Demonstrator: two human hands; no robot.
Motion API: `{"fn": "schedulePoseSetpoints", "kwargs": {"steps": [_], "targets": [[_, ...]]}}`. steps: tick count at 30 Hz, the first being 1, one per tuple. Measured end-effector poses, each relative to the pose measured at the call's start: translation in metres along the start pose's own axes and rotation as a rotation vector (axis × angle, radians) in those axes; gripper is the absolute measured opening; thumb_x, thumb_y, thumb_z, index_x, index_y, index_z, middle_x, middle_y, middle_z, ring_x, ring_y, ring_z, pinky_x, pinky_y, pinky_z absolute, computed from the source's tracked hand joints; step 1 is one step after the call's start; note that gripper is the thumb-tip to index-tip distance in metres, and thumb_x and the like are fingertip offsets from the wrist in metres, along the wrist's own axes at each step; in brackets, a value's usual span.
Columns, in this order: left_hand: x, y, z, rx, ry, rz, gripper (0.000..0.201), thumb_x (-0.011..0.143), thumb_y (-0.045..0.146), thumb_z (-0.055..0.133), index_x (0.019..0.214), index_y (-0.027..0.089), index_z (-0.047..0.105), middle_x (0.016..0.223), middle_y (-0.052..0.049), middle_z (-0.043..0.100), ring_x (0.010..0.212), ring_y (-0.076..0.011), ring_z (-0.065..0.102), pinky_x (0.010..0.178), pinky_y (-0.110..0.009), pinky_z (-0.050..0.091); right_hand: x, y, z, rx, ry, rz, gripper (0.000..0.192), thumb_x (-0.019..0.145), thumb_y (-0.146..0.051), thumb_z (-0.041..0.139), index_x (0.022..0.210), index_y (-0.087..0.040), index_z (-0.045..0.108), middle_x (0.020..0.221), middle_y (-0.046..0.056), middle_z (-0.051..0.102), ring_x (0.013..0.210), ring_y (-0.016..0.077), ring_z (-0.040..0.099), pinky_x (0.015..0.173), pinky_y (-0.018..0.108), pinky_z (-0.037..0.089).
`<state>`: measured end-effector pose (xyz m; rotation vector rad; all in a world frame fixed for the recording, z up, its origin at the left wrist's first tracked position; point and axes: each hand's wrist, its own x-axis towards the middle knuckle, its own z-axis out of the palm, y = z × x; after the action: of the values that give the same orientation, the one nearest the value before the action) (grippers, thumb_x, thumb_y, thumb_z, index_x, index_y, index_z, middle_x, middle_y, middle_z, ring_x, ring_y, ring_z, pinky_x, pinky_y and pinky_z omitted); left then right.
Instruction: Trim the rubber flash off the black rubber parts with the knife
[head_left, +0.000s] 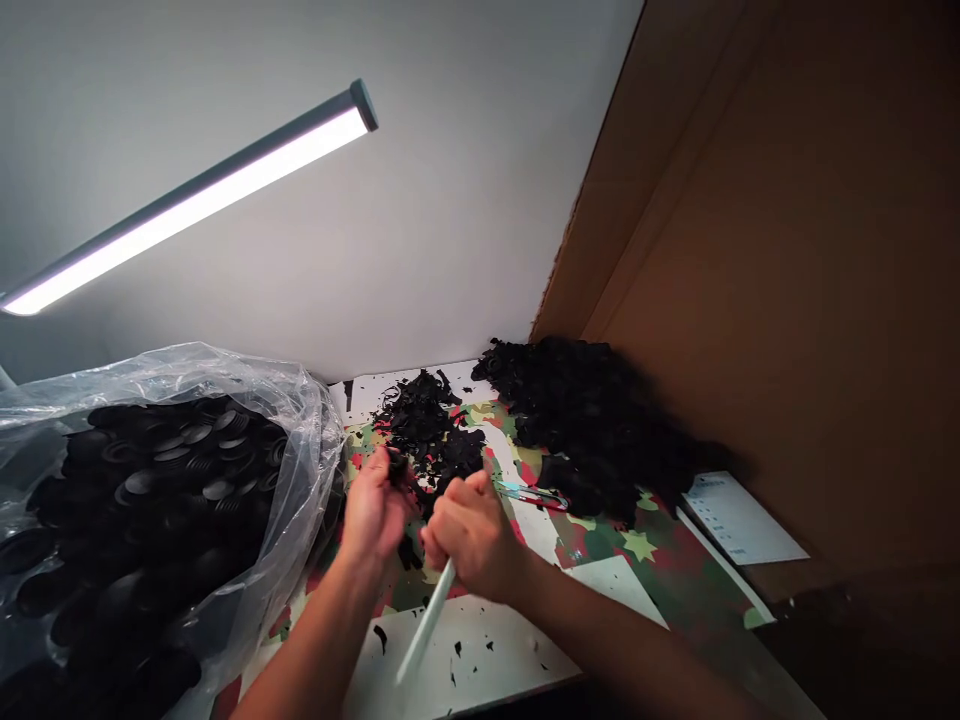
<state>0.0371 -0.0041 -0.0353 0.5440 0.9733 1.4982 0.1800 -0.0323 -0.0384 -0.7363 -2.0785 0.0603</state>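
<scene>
My left hand is closed on a small black rubber-like part, pinched near the thumb. Close beside it, my right hand is wrapped round a white stick-like handle that points down toward the table's near edge. The working end of this tool is hidden by the fingers. Beyond both hands lies a loose heap of black scraps. Just right of my right hand rests a slim tool with red and teal handles.
A clear plastic bag full of ribbed black round parts stands at left. A larger black pile leans against the cardboard wall at right. A white paper lies beside it. A lit tube lamp hangs above.
</scene>
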Motion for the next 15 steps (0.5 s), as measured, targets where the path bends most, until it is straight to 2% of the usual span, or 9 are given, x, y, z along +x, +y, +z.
{"fn": "schedulePoseSetpoints", "kwargs": {"steps": [2, 7, 11, 15], "targets": [[0.005, 0.005, -0.005, -0.016, -0.002, 0.045, 0.031, 0.068, 0.039, 0.088, 0.072, 0.018, 0.066, 0.073, 0.001, 0.067, 0.069, -0.0115, 0.062, 0.071, -0.024, 0.054, 0.000, -0.001, 0.000, 0.038, 0.051, 0.006, 0.037, 0.100, -0.016, 0.039, 0.064, -0.022, 0.043, 0.055, -0.002, 0.046, 0.061, 0.0169, 0.042, 0.068, 0.037, 0.027], [0.002, 0.008, -0.009, 0.044, -0.146, 0.081, 0.042, 0.068, 0.051, 0.086, 0.092, 0.019, 0.075, 0.093, -0.005, 0.074, 0.086, -0.0174, 0.066, 0.079, -0.028, 0.053, 0.003, 0.023, 0.001, 0.122, -0.031, 0.344, 0.042, 0.104, -0.026, 0.033, 0.062, -0.023, 0.039, 0.059, 0.000, 0.046, 0.065, 0.0182, 0.046, 0.070, 0.037, 0.033], [-0.002, 0.012, -0.009, 0.147, -0.148, 0.124, 0.047, 0.061, 0.050, 0.091, 0.096, 0.022, 0.077, 0.100, -0.007, 0.076, 0.098, -0.0216, 0.067, 0.089, -0.031, 0.052, -0.002, 0.041, 0.002, 0.355, -0.114, 0.485, 0.047, 0.106, -0.040, 0.028, 0.070, -0.024, 0.053, 0.067, 0.002, 0.057, 0.069, 0.0198, 0.053, 0.069, 0.036, 0.041], [-0.003, 0.019, -0.009, 0.282, -0.170, 0.158, 0.044, 0.061, 0.039, 0.092, 0.098, 0.021, 0.078, 0.111, -0.010, 0.075, 0.111, -0.0262, 0.065, 0.098, -0.035, 0.050, -0.003, 0.045, 0.002, 0.496, -0.141, 0.504, 0.049, 0.107, -0.048, 0.027, 0.090, -0.026, 0.067, 0.092, 0.006, 0.071, 0.091, 0.0233, 0.061, 0.083, 0.039, 0.046]]}}
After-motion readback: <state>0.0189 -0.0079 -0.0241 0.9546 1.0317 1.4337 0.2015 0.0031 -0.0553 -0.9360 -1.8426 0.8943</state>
